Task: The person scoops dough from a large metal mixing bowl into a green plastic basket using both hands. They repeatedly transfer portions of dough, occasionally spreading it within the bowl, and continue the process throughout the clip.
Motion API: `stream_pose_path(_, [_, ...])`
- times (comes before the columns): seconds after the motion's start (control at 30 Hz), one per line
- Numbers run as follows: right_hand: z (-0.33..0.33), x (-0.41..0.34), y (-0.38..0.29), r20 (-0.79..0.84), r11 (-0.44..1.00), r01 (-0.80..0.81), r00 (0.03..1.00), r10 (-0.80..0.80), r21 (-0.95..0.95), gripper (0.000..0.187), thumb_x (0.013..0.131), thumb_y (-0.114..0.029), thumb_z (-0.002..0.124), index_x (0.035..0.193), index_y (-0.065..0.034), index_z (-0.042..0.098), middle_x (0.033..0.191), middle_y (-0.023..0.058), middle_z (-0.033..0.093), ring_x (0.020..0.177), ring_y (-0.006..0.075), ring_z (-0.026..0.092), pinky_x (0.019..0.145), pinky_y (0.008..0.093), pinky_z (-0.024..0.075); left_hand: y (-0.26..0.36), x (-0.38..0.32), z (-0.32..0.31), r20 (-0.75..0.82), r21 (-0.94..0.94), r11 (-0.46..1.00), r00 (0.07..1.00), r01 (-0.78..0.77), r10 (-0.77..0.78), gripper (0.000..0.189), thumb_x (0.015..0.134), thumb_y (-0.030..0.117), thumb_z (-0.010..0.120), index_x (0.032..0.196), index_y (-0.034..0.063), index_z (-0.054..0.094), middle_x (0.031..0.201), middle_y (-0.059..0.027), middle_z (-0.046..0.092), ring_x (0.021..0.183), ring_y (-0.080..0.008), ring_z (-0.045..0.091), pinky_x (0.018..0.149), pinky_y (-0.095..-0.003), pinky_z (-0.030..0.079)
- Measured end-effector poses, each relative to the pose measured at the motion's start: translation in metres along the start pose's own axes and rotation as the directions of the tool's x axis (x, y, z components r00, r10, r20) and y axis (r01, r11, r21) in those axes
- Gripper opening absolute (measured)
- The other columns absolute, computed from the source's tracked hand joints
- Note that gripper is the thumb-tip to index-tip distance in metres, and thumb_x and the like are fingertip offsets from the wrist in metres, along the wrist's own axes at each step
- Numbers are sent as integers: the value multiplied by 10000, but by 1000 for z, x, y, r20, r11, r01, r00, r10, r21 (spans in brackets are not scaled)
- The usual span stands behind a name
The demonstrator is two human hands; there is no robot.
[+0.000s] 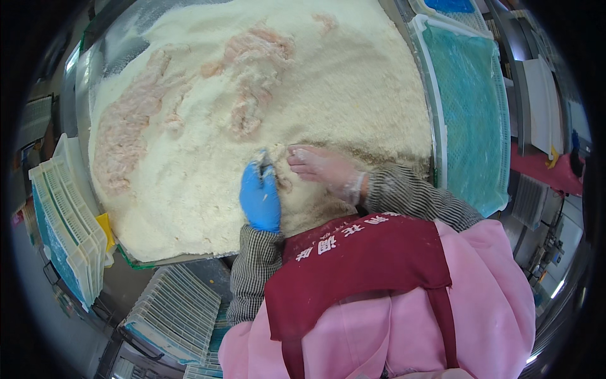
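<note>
A large metal-edged table before me bears a thick layer of pale breadcrumb-like coating (pixel 199 199). My left hand (pixel 261 194), in a blue glove, is at the near middle, its fingertips in the crumbs around a small piece that I cannot make out. My right hand (pixel 326 170), in a thin clear glove, lies just right of it, fingers bent over the crumbs; whether it holds anything is unclear. Beyond my hands lies a heap of coated raw meat pieces (pixel 258 57). A longer heap of pale raw meat (pixel 128 128) stretches along the left side.
A white crate lined with teal plastic (pixel 468 113) stands against the table's right edge. Stacked white plastic trays (pixel 75 213) lean at the left edge beside a yellow piece (pixel 106 231). Another tray stack (pixel 175 308) stands below the near-left edge.
</note>
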State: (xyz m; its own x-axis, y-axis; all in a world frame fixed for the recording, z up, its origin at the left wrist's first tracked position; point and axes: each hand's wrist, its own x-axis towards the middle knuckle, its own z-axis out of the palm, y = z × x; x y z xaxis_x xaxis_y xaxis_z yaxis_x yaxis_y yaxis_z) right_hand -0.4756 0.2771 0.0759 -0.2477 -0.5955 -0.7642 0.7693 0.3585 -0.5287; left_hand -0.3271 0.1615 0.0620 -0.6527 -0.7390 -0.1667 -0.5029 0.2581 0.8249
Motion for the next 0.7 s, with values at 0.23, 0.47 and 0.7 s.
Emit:
stream_pose_path(0.23, [36, 6, -14, 216, 906, -135, 975, 50, 400, 400, 1113, -452, 456, 1228, -130, 663, 1012, 22, 720, 872, 133, 655, 830, 291, 550, 51, 19, 35, -159, 65, 967, 955, -244, 252, 525, 1114, 215, 439, 1556, -59, 362, 1608, -237, 379, 1469, -342, 403, 1230, -406, 299])
stream_pose_path(0.47, [24, 9, -29, 436, 896, -187, 900, -8, 403, 658, 1121, -480, 396, 1643, -92, 301, 1694, 80, 320, 1422, 182, 432, 1151, 388, 418, 46, 20, 38, -1, 95, 973, 977, -212, 213, 602, 1074, 292, 475, 1587, 0, 357, 1643, -238, 350, 1530, -376, 329, 1250, -484, 258])
stream_pose_path(0.7, [-5, -4, -42, 96, 996, -17, 995, 9, 83, 619, 1109, -459, 450, 1600, -88, 388, 1569, 123, 489, 1399, 234, 495, 1172, 391, 401, 2, 19, -29, -304, -54, 997, 952, -47, 28, 385, 1051, 138, 570, 1409, -1, 603, 1360, -193, 642, 1250, -272, 621, 1045, -393, 500])
